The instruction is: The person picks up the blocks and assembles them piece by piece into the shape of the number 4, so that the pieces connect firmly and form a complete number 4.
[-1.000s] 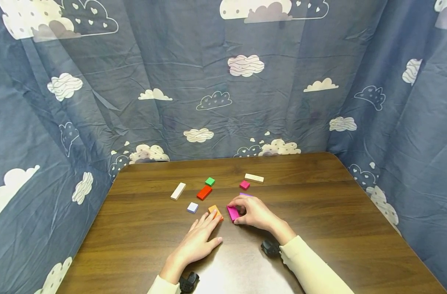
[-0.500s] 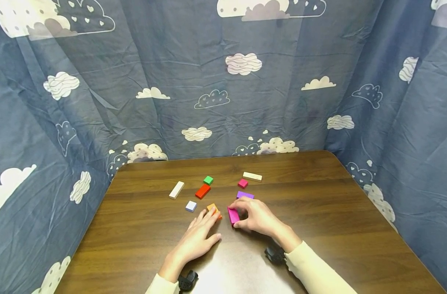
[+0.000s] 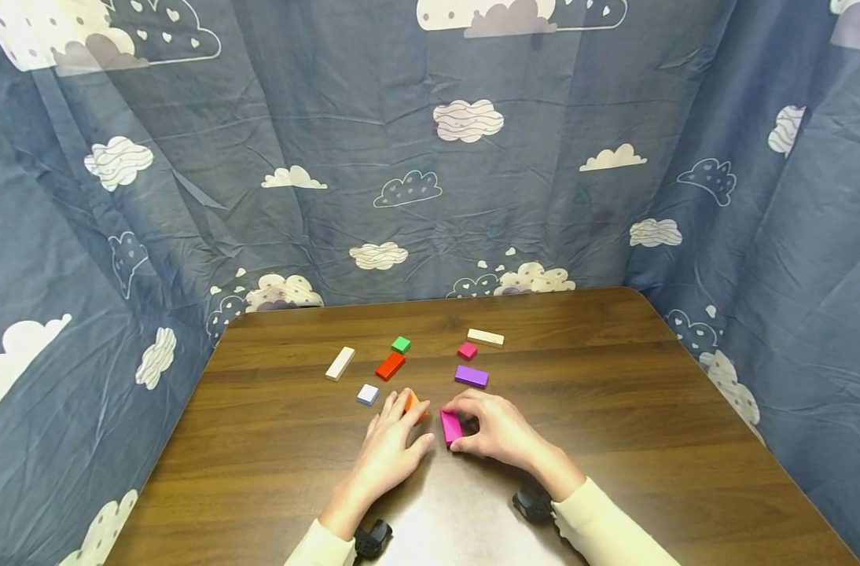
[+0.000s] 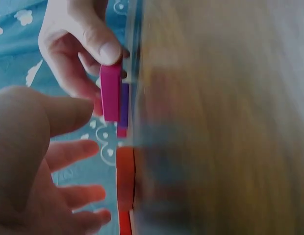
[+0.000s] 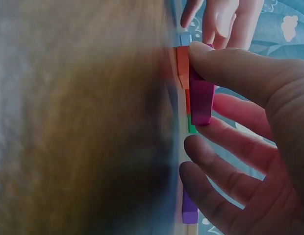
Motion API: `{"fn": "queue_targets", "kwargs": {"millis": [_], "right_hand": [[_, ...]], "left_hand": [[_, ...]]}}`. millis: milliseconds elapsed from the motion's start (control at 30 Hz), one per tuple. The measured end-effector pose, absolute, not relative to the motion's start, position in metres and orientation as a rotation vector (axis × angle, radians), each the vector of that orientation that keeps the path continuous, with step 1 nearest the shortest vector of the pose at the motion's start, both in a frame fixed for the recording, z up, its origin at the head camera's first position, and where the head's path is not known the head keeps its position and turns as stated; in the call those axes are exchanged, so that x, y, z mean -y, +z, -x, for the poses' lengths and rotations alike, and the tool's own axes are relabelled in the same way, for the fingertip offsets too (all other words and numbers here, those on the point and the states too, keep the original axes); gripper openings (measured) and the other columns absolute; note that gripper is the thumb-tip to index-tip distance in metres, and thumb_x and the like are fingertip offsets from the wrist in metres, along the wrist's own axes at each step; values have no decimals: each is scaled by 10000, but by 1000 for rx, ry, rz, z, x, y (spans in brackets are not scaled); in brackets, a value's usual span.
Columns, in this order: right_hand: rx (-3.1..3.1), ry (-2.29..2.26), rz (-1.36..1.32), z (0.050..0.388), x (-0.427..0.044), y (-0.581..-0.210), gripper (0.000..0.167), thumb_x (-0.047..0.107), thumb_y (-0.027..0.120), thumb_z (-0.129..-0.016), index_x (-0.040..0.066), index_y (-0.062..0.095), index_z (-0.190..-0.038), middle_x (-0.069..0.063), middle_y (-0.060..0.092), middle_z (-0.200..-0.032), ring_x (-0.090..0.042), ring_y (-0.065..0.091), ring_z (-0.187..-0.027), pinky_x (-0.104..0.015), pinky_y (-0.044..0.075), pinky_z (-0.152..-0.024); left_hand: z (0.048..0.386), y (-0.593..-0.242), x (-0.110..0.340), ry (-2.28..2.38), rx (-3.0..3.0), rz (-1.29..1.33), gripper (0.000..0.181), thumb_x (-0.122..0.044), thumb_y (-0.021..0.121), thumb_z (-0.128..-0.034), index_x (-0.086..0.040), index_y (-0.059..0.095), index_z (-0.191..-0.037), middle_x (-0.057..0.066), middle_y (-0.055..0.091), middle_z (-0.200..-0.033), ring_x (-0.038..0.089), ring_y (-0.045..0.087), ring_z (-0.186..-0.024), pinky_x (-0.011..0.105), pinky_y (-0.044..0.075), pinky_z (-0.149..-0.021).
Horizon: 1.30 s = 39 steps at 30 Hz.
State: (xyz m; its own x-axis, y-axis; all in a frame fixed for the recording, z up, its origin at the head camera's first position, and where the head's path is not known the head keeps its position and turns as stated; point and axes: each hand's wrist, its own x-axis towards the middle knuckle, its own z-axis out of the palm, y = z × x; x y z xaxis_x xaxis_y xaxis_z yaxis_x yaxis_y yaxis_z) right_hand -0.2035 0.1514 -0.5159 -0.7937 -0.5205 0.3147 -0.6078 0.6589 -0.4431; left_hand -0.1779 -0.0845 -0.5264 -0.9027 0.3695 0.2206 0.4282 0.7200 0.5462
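My right hand [image 3: 504,434] pinches a magenta block [image 3: 451,429] by its ends between thumb and fingers. In the right wrist view the thumb presses one end of that magenta block [image 5: 202,100], while the other fingers spread loosely beside it. To its left, my left hand [image 3: 386,464] reaches over an orange block [image 3: 413,402], its fingers extended and partly covering it. The left wrist view has the orange block [image 4: 125,178] beyond the fingertips, with no finger curled round it. A purple block [image 3: 472,376] lies just beyond the right hand.
On the wooden table [image 3: 614,377] lie a pale blue block [image 3: 368,395], a red block [image 3: 391,365], a green block [image 3: 401,344], a dark pink block [image 3: 468,350], a white block [image 3: 340,364] and a cream block [image 3: 486,337]. A cloud-patterned curtain [image 3: 402,141] stands behind.
My right hand has drawn the magenta block slightly nearer, uncovering the purple block. The left hand has shifted a little to the right, its fingers still over the orange block.
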Motion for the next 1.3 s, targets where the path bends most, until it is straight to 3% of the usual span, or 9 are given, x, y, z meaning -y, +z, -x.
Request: {"fn": "queue_targets", "kwargs": {"millis": [300, 767, 1300], "right_hand": [[2726, 804, -913, 200, -148, -517, 568, 359, 922, -701, 175, 725, -1201, 99, 669, -1121, -107, 646, -956, -351, 519, -806], [2805, 748, -862, 197, -149, -517, 718, 400, 919, -687, 195, 666, -1326, 68, 618, -1167, -115, 580, -1038, -405, 502, -872], [2822, 753, -828, 198, -150, -520, 638, 414, 923, -657, 207, 715, -1224, 78, 609, -1104, -87, 553, -981, -362, 494, -822]], "left_hand": [[181, -529, 70, -937, 2824, 549, 523, -467, 724, -895, -187, 666, -1333, 251, 348, -1560, 444, 233, -1470, 752, 225, -1049], [182, -533, 69, -989, 2811, 537, 512, -411, 793, -848, -219, 691, -1312, 293, 267, -1581, 541, 219, -1434, 735, 188, -1077], [182, -534, 70, -962, 2845, 561, 508, -428, 775, -860, -228, 687, -1318, 311, 237, -1584, 572, 215, -1419, 725, 185, -1086]]}}
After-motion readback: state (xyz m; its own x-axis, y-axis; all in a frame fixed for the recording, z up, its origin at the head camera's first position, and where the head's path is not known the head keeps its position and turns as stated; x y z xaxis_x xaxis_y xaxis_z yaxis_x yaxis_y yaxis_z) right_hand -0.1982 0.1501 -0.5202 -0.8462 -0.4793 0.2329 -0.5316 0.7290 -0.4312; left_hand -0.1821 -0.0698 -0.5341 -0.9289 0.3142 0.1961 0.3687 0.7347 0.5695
